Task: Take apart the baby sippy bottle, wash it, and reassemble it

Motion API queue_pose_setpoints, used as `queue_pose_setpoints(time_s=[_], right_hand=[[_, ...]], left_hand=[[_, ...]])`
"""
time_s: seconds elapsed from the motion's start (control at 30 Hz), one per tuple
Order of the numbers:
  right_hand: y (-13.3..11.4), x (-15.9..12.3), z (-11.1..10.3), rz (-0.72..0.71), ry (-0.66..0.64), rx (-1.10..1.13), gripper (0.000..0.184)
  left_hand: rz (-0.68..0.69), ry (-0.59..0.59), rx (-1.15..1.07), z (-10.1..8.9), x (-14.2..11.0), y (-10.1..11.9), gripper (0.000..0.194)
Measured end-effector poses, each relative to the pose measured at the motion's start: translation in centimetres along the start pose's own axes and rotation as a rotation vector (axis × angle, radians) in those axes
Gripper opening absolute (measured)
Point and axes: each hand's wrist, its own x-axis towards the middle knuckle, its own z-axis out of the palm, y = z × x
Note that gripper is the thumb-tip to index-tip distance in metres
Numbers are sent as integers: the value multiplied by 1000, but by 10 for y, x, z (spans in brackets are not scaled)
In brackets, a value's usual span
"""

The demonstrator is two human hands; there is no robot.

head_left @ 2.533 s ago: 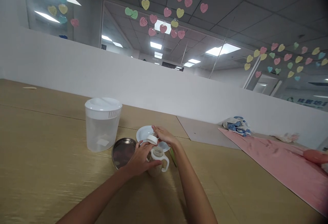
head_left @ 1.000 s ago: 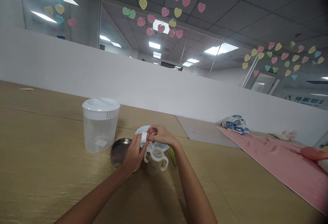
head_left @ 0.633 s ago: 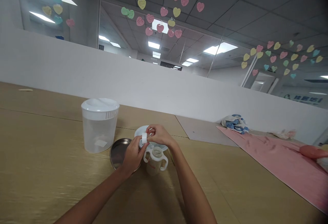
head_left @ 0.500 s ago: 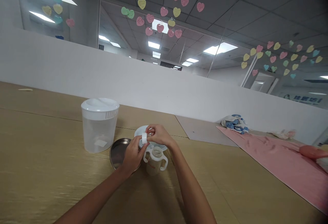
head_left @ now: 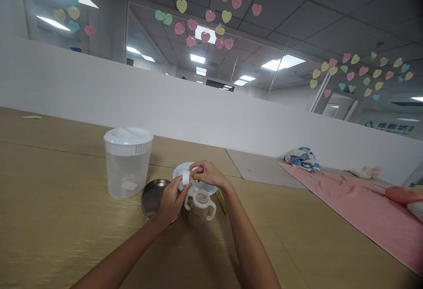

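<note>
Both my hands meet above a white plate [head_left: 181, 171] on the wooden table. My left hand [head_left: 172, 201] pinches a white plastic screw ring [head_left: 186, 177], and my right hand [head_left: 207, 174] grips the ring's other side. A small clear part seems to sit in the ring, too small to make out. Just below my hands stands a two-handled baby bottle [head_left: 200, 209] with a white collar, uncapped. A round steel lid [head_left: 152, 198] lies beside my left hand, partly hidden under it.
A clear plastic tub with a white lid [head_left: 127, 163] stands left of the steel lid. A thin green item [head_left: 222, 201] lies behind the bottle. To the right are a pink mat [head_left: 346, 201], a blue-and-white cloth [head_left: 302, 160] and a white partition wall [head_left: 165, 104].
The white ring has gone from lying tilted above the bottle to standing edge-on between my hands, which have moved closer together. The view has tilted slightly.
</note>
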Motion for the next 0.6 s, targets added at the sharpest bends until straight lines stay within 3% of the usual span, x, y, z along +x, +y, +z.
queue_pose_setpoints(time_s=[0.17, 0.6], right_hand=[[6, -4, -12, -16, -98, 50, 30], [6, -12, -22, 58, -182, 228, 45]], left_hand=[[-21, -12, -34, -2, 1, 3, 30], [-88, 24, -248, -1, -2, 2, 34]])
